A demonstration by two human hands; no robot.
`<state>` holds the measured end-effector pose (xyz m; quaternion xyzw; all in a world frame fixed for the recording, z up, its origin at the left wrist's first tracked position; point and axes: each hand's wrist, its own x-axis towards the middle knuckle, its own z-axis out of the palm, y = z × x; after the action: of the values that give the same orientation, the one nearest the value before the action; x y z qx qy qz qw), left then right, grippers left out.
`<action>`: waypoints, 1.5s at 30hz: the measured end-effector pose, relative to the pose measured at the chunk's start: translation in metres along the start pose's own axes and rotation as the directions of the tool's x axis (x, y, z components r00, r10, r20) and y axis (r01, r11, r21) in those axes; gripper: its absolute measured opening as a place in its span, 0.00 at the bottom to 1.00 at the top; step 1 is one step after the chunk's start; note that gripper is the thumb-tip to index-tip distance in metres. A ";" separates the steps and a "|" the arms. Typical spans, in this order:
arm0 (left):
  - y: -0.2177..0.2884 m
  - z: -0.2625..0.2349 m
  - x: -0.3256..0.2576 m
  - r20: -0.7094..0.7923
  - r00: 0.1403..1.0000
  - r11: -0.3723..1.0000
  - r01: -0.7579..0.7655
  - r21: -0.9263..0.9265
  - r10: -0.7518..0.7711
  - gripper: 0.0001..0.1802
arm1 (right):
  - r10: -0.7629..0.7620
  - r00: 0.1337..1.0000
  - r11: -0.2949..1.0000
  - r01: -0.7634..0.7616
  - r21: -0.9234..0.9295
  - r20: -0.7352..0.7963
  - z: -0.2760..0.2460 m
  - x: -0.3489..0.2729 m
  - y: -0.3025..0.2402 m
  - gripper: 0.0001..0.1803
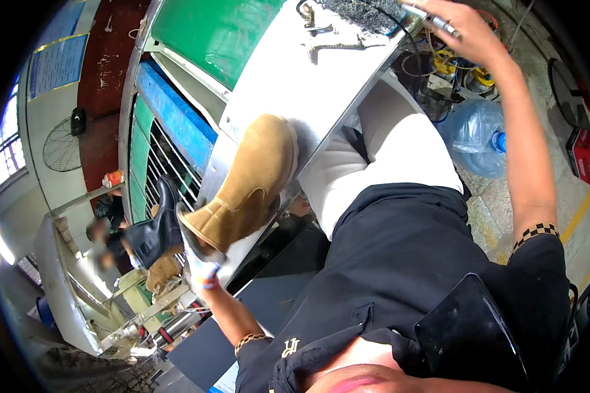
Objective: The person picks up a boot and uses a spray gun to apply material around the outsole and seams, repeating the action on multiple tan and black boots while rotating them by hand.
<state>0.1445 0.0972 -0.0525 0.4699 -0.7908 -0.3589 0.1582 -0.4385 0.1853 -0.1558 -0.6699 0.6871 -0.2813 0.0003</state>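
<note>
Tan boot (252,183) in gloved left hand (200,259)

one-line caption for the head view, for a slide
Gloved left hand grips a tan boot on a white table while the right hand reaches a metal tool at the far edge.

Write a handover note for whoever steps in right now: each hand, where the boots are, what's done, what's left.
Left hand, in a white glove, grips the tan boot by its shaft opening, sole against the grey worktable.
Right hand is raised at the table's far end, holding a slim metal tool.
A black boot stands behind the tan one.
Done: tan boot is up on the table. Left: the tool has not yet reached it.
</note>
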 end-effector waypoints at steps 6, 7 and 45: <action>0.036 0.013 -0.040 -0.054 0.996 0.886 0.091 0.454 -0.074 0.51 | -0.097 0.946 0.995 0.092 -0.031 -0.309 0.010 0.060 0.019 0.27; 0.042 0.022 -0.040 -0.168 0.968 0.929 0.231 0.288 -0.189 0.37 | -0.067 0.950 0.998 0.060 -0.034 -0.305 0.017 0.072 0.024 0.27; 0.038 0.100 0.411 -0.136 0.991 0.829 -0.063 -0.555 -0.016 0.23 | 0.003 0.900 0.999 0.012 0.032 -0.435 0.060 0.114 0.046 0.28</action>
<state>-0.1472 -0.2014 -0.1304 0.4167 -0.6448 -0.5394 0.3460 -0.4696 0.0551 -0.1814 -0.5917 0.6634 -0.4353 -0.1424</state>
